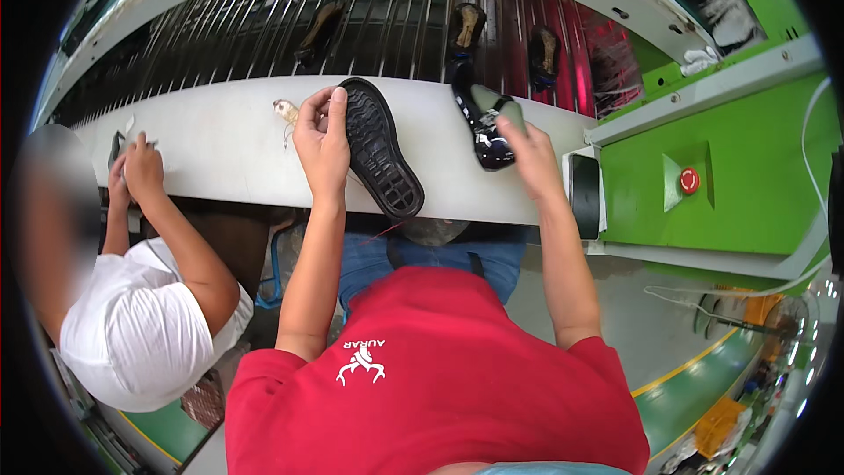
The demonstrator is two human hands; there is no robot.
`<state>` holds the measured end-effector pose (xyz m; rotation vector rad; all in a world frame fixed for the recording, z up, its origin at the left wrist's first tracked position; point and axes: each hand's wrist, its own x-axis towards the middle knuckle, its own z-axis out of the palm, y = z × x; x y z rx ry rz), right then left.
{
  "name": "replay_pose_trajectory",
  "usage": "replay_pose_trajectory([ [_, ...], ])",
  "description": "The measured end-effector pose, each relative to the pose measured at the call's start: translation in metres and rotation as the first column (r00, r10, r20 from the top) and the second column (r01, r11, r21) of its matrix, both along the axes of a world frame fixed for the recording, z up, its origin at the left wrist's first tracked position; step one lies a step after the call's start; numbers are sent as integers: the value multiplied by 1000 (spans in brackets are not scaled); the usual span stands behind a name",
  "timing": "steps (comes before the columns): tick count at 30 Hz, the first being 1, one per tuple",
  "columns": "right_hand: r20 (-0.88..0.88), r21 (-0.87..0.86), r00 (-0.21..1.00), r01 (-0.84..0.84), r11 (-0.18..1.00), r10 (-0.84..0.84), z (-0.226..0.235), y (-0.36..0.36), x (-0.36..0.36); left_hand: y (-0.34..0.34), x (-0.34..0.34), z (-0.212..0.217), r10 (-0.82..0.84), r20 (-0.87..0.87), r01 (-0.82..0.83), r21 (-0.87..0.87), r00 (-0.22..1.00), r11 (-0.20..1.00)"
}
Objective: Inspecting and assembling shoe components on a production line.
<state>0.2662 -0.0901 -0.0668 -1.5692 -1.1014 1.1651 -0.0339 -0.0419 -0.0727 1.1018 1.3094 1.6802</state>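
Note:
A black shoe sole (384, 149) with a ribbed, gridded face stands tilted above the white counter. My left hand (322, 141) pinches its upper left edge between thumb and fingers. Further right, a glossy black shoe (494, 154) with a grey-green part inside its outline is on or just above the counter. My right hand (532, 158) has its fingers closed on the grey-green part of that shoe; the fingertips are partly hidden. A small whitish object (286, 111) with thin strands lies on the counter left of my left hand.
Behind the white counter (237, 141) runs a roller conveyor (387, 22) carrying several dark shoe pieces (467, 26). At right stands a green machine panel (730, 202) with a red push button (689, 180). A person in a white shirt (154, 334) works at left, hands (141, 171) over the counter.

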Motion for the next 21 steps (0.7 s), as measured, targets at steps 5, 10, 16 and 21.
replay_pose_trajectory([
  [5,-420,94,907,83,992,-36,7,-29,-12,-4,-10,-17,10,-21,-12,-75,1000,997],
  [10,-511,211,859,134,968,-7,21,-44,-17,-5,-8,-19,-13,43,16,-79,999,997],
  [16,-566,236,824,160,958,2,37,-52,-19,-3,-8,-23,-22,33,25,-71,999,997],
  [21,-602,275,795,110,955,82,32,-53,-14,-3,-9,-21,-9,-11,8,-93,1000,996],
])
